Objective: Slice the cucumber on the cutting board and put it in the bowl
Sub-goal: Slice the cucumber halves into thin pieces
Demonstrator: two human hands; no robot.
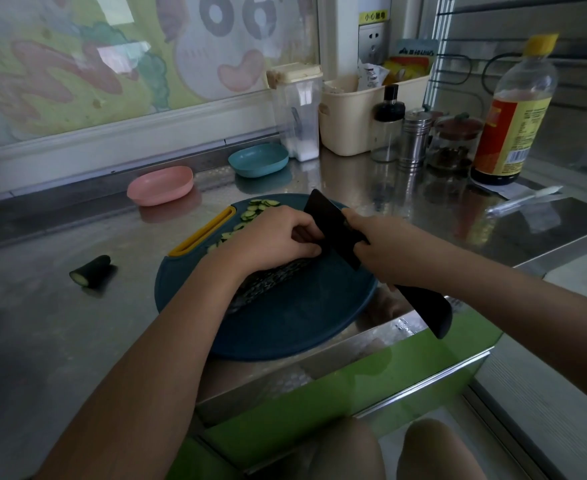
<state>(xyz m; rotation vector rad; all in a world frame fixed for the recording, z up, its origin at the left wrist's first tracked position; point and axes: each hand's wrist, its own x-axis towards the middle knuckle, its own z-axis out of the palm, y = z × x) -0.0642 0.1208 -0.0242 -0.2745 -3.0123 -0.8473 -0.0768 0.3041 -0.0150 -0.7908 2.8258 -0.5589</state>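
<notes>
While slicing is in hand, the cucumber [268, 280] lies across the round dark-blue cutting board [302, 317], pinned under my left grip [271, 237], whose fingers curl over its far end. My right grip [385, 247] is clenched round the knife [330, 223], a broad matt-black blade with a thick dark handle, and the blade stands close against the left knuckles. Finished slices [250, 213], thin and pale green with dark rims, are heaped at the board's far side beside a yellow slot [203, 233]. A cut stub [93, 271] lies apart on the steel table [60, 323]. The cucumber's skin is dark and mottled, and much of it appears uncut. Judgement: the next cut calls for a straight downward press, then the left fingers stepped back. The pink bowl [160, 185] and the teal bowl [258, 160], both shallow and smooth, stand behind the board; filling has apparently not begun.
</notes>
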